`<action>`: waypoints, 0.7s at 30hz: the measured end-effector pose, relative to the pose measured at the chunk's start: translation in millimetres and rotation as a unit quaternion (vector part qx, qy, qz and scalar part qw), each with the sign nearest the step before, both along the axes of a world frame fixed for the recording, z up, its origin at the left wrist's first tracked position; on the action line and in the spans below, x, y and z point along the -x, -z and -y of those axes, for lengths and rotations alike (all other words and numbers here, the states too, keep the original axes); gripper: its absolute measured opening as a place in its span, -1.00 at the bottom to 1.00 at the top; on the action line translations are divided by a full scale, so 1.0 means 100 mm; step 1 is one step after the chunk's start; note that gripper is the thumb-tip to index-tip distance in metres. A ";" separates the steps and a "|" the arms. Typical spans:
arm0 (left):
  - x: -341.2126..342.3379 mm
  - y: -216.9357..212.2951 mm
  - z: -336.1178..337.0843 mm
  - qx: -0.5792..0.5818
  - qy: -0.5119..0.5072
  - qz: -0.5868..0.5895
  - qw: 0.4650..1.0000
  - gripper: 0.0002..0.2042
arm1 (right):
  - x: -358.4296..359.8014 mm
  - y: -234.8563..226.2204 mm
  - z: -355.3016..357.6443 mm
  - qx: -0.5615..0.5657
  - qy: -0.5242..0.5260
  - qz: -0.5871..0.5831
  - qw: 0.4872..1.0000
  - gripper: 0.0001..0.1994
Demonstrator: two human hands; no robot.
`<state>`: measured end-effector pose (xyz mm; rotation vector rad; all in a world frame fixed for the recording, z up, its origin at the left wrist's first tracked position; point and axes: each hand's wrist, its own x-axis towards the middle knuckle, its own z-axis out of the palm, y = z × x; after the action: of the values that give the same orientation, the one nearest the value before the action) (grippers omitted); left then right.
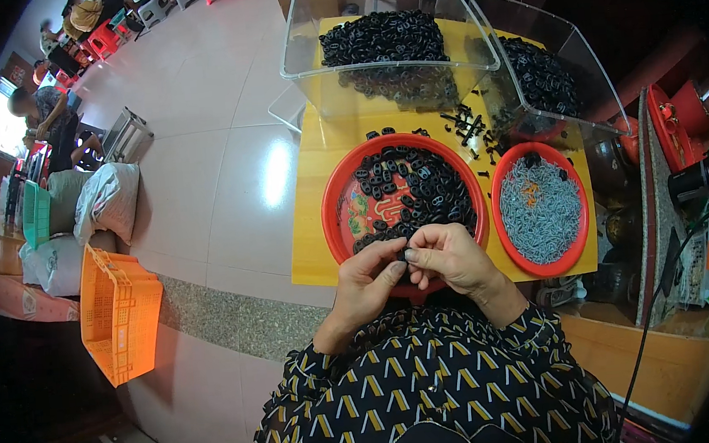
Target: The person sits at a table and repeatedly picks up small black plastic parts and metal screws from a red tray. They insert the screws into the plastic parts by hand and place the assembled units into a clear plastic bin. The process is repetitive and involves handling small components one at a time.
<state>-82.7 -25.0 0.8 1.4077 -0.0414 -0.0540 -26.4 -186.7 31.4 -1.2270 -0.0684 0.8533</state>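
Over the near rim of the large red tray point(333, 215), both hands point(412, 267) pinch one small black plastic piece point(401, 255) together; many black pieces remain unworked in the tray, beside the smaller red bowl of grey metal clips point(541, 211).

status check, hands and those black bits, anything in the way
Left hand and right hand pinched together on a small black part. Over near rim of big red tray of black parts. Nothing blocking.
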 end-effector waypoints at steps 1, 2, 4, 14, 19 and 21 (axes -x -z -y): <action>0.01 0.00 -0.01 -0.008 -0.008 0.013 1.000 -0.72 | 0.00 -0.02 0.00 0.021 -0.004 0.001 1.000 -0.89; 0.03 0.01 -0.01 -0.016 -0.017 0.025 0.999 -0.72 | -0.01 -0.04 0.01 0.042 0.003 -0.006 0.999 -0.91; 0.06 0.00 -0.07 -0.069 -0.044 0.059 0.995 -0.72 | -0.11 -0.13 0.06 0.050 0.043 0.033 0.997 -0.92; -0.21 0.02 -0.53 -0.413 -0.190 0.254 0.854 -0.76 | -0.81 -0.67 0.53 -0.024 0.309 0.239 0.920 -0.83; -0.50 -0.06 -0.65 -0.650 -0.056 0.256 0.713 -0.89 | -0.46 -0.23 0.17 0.131 0.187 0.223 0.948 -0.86; -0.58 -0.16 -0.58 -0.702 -0.001 0.221 0.677 -0.90 | -0.38 -0.09 0.12 0.176 0.155 0.237 0.943 -0.86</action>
<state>-25.1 33.1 16.6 2.9666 -0.4962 0.3446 11.9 -198.5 40.1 -1.7112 -0.1081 0.2853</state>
